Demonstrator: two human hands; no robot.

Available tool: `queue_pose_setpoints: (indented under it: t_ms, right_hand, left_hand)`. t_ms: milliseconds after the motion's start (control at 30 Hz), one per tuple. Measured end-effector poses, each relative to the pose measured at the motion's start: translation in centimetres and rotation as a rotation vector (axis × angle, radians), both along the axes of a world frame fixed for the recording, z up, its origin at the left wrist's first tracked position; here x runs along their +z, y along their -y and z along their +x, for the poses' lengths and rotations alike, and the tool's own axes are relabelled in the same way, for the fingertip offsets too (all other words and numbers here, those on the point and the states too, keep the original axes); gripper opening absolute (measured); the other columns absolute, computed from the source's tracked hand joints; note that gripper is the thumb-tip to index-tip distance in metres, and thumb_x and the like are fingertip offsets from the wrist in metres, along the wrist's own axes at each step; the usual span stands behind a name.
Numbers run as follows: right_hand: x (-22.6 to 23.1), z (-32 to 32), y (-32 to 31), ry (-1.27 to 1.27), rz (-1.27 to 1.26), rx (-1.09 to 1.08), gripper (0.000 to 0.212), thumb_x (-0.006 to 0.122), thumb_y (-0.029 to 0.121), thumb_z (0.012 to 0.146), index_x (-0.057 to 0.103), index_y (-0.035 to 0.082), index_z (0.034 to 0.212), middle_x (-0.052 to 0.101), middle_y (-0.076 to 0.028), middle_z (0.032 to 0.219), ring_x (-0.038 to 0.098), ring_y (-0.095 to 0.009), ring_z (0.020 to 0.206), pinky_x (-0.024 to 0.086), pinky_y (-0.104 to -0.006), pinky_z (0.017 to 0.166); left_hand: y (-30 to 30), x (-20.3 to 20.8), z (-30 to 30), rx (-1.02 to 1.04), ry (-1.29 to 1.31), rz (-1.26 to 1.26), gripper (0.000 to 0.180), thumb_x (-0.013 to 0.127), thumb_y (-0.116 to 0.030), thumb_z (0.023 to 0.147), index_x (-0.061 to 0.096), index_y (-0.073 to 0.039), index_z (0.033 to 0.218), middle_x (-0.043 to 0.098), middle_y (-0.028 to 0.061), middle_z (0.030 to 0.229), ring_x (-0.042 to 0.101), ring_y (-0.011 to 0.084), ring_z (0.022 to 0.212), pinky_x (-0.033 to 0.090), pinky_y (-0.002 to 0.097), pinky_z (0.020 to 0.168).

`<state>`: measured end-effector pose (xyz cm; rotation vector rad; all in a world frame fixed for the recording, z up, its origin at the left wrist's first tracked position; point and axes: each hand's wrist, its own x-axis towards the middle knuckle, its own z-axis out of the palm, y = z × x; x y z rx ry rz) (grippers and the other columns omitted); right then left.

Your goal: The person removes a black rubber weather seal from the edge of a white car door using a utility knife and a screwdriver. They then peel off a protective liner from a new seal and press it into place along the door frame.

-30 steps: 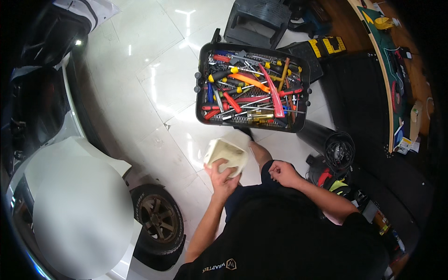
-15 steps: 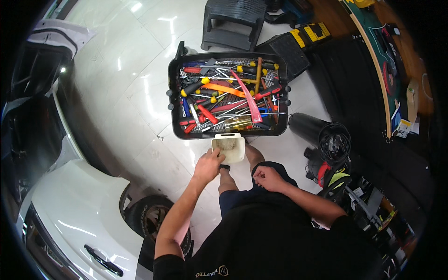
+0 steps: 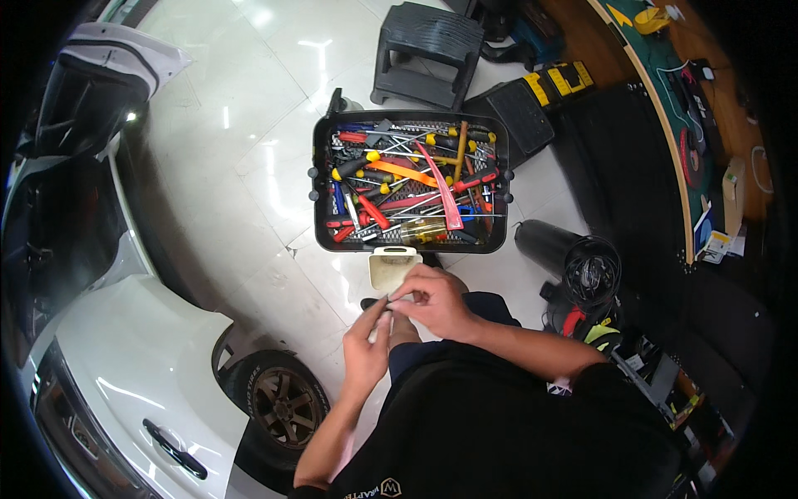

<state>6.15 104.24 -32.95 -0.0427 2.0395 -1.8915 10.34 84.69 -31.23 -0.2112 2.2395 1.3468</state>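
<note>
My left hand (image 3: pixel 367 345) and my right hand (image 3: pixel 435 303) meet fingertip to fingertip in front of my body. Both are closed in a pinch, and whatever lies between the fingers is too small to make out. Just beyond them, a small cream plastic bin (image 3: pixel 386 271) sits against the near side of a black tool tray (image 3: pixel 322 218); my right fingers cover its near right part. Screwdrivers and other hand tools lie jumbled in the tray, among them a long red pointed strip (image 3: pixel 443 191) and an orange strip (image 3: pixel 405 170).
A white car body panel (image 3: pixel 158 349) and a wheel (image 3: pixel 287 403) stand at the left. Behind the tray is a dark step stool (image 3: pixel 428 41). To the right lie a black cylinder (image 3: pixel 544 247) and a coil of black cable (image 3: pixel 592 279). A wooden-edged workbench (image 3: pixel 665 125) runs along the far right.
My left hand has left the bin's left edge and drawn back toward me. My right hand has moved left from my thigh to meet it. The camera view has shifted slightly.
</note>
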Motion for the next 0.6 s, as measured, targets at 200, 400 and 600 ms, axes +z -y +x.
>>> queue_pose_setpoints:
  t_ms: [200,400,600]
  right_hand:
    - [-0.9,-5.5,5.0,-0.406,0.130,0.230,0.030,0.073,0.011,0.089,0.075,0.007,0.119,0.061,-0.011,0.091,0.065,-0.026,0.085,0.053,-0.0383,0.075]
    - [-15.4,-21.6,7.1,-0.012,0.634,0.129,0.057,0.062,0.029,0.098,0.056,0.005,0.149,0.075,-0.021,0.102,0.070,-0.030,0.087,0.056,-0.0416,0.082]
    - [-18.0,-25.2,5.1,0.672,-0.119,-0.273,0.043,0.068,0.047,0.096,0.066,0.005,0.104,0.067,-0.011,0.083,0.069,-0.026,0.063,0.058,-0.0352,0.053]
  left_hand:
    - [1.7,0.3,2.7,0.906,0.211,1.079,0.035,0.040,-0.030,0.115,0.062,-0.002,0.117,0.070,0.0118,0.107,0.067,0.0196,0.095,0.055,0.0353,0.086]
    - [4.6,4.7,8.8,0.901,0.125,0.723,0.026,0.045,-0.018,0.113,0.060,0.001,0.124,0.067,0.0082,0.097,0.065,0.0145,0.084,0.054,0.0288,0.080]
    - [7.8,5.9,20.7,1.005,0.016,0.600,0.023,0.054,-0.015,0.110,0.051,-0.001,0.128,0.072,0.0148,0.101,0.074,0.0215,0.087,0.059,0.0319,0.074]
